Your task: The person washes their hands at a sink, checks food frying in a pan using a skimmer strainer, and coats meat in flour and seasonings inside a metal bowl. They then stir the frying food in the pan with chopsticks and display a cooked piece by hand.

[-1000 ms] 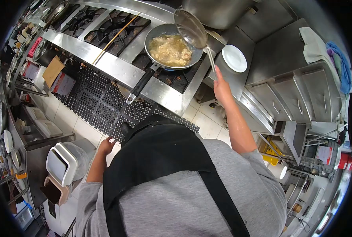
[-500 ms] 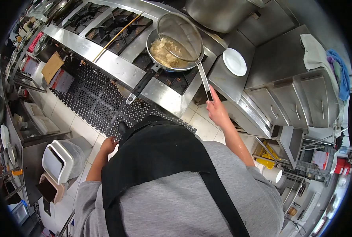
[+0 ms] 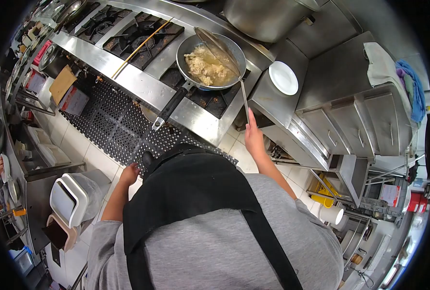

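The frying pan [image 3: 188, 44] sits on a burner at the upper centre of the frame, its black handle [image 3: 173, 104] reaching down-left past the stove's steel front edge [image 3: 195, 121] and over the perforated rubber mat [image 3: 113, 116]. Right of the stove's corner, a narrow strip of floor tiles [image 3: 241, 153] leaves a gap before the steel counter [image 3: 274, 103], where a white plate [image 3: 283, 78] lies near the edge. A large steel pot [image 3: 265, 19] bounds the pan's far side at the top of the frame; a long stick [image 3: 141, 47] lies across the burner grate [image 3: 153, 42] to its left. The right hand [image 3: 254, 138], right of centre, grasps the thin handle of a round mesh strainer [image 3: 217, 47], which is tilted steeply over the pan's right half; whether its rim meets the liquid is unclear. The left hand [image 3: 129, 174] hangs released beside the black apron [image 3: 190, 188], fingers loosely bent. In the pan, pale golden, craggy lumps of food [image 3: 201, 67] lie clustered in cloudy yellowish liquid, mostly toward the left and front.
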Demonstrator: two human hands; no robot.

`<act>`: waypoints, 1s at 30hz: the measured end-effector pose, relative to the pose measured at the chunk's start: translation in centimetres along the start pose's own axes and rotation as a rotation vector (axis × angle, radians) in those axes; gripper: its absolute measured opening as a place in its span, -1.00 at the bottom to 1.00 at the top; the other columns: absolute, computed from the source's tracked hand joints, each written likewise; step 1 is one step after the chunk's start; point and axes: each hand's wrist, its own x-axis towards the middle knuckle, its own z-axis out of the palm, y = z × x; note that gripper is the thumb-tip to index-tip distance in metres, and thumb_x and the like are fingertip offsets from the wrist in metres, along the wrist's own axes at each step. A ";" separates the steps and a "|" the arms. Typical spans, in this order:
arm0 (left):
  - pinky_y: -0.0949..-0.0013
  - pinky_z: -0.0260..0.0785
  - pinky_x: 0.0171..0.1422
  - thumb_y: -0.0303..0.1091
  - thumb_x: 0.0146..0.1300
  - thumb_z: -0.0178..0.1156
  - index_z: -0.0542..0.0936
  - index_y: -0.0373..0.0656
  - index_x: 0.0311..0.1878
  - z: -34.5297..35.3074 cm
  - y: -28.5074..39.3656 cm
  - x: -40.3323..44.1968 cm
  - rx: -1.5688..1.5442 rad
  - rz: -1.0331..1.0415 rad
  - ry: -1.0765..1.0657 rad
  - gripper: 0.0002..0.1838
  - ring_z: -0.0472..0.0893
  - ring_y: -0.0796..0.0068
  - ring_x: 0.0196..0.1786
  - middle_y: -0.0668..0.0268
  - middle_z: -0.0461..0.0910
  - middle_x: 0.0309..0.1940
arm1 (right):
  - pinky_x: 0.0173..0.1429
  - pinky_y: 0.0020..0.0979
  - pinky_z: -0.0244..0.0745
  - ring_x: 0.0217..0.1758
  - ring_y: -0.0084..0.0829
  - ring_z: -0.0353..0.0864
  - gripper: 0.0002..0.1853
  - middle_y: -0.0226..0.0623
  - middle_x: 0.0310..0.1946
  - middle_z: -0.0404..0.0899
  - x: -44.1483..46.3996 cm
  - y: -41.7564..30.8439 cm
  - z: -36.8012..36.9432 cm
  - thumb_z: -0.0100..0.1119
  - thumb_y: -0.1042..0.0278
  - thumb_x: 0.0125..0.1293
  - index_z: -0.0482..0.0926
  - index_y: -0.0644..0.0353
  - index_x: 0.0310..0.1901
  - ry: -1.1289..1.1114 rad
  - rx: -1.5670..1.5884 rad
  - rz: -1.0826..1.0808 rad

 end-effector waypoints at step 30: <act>0.62 0.26 -0.27 -0.19 0.35 -0.05 0.22 0.03 0.30 -11.0 22.2 -0.9 -1.126 0.228 0.094 -0.53 0.52 0.64 -0.30 0.38 0.44 -0.10 | -0.69 -0.57 0.01 -0.75 -0.67 0.05 -0.32 -0.41 -0.58 0.24 1.4 -5.3 -5.7 -0.23 0.49 0.33 -0.26 -0.20 0.39 -0.345 0.885 0.423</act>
